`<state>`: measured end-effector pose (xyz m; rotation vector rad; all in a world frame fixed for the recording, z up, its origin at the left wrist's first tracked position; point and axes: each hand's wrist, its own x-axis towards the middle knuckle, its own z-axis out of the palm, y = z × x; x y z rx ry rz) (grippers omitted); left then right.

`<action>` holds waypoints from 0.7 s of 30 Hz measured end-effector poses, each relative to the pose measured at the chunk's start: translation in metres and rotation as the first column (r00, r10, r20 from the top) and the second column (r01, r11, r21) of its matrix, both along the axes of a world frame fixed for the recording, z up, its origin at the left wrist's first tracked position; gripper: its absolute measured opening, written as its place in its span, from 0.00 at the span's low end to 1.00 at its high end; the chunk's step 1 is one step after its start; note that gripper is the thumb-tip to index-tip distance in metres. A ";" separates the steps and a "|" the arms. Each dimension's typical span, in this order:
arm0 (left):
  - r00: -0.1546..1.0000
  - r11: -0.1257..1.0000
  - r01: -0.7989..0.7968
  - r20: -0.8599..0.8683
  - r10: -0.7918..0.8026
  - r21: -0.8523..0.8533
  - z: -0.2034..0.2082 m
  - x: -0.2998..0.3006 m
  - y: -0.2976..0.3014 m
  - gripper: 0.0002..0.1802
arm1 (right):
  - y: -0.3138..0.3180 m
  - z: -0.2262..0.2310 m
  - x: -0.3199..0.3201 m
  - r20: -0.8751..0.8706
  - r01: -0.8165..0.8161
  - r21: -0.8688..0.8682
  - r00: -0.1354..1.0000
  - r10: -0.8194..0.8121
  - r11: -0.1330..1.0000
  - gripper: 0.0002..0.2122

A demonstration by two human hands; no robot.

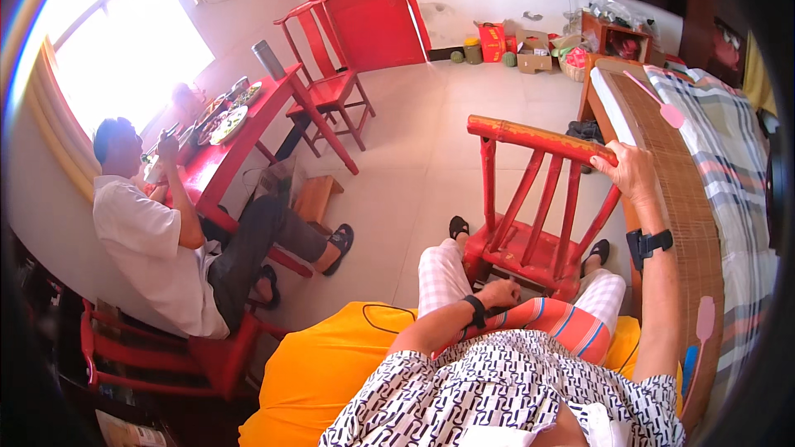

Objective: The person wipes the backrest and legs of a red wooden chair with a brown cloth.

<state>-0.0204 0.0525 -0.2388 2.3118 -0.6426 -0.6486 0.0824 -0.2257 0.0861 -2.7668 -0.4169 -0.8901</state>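
A small red wooden chair (530, 240) with worn paint on its top rail stands between my knees. My right hand (631, 172) is closed round the right end of that top rail, thumb lying along it. Low at the near edge of the chair, my left hand (500, 292) rests with its fingers curled; what they hold, if anything, is hidden. An orange striped cloth (563, 327) lies across my lap, beside the left wrist. Under and around me spreads a yellow-orange cover (319, 368).
At left a person (153, 236) sits eating at a red table (211, 167) with several dishes. Another red chair (331, 87) stands beyond it. A bed with a woven mat (662, 149) runs along my right. Boxes (534, 50) and bags line the far wall.
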 end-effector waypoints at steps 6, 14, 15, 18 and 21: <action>0.983 0.908 0.181 0.043 -0.178 -0.378 0.022 -0.027 -0.060 0.11 | -0.001 -0.007 0.002 0.019 -0.031 0.037 0.999 0.030 0.999 0.30; 0.774 0.660 -0.190 -0.524 -0.355 -0.727 0.155 -0.005 -0.047 0.07 | 0.005 -0.002 0.000 0.003 -0.039 0.029 0.999 0.039 0.999 0.30; 0.788 0.637 -0.211 -0.515 -0.338 -0.741 0.176 -0.002 -0.040 0.06 | 0.005 -0.004 0.001 0.006 -0.044 0.045 0.999 0.044 0.998 0.29; 0.874 0.542 -0.206 -0.403 -0.273 -0.815 0.250 0.004 -0.016 0.07 | 0.002 -0.003 0.000 0.001 -0.031 0.022 1.000 0.031 0.999 0.29; 0.968 0.476 -0.200 -0.248 -0.040 -0.856 0.311 0.016 0.012 0.06 | -0.001 -0.003 0.000 0.020 -0.015 0.005 1.000 0.015 1.000 0.29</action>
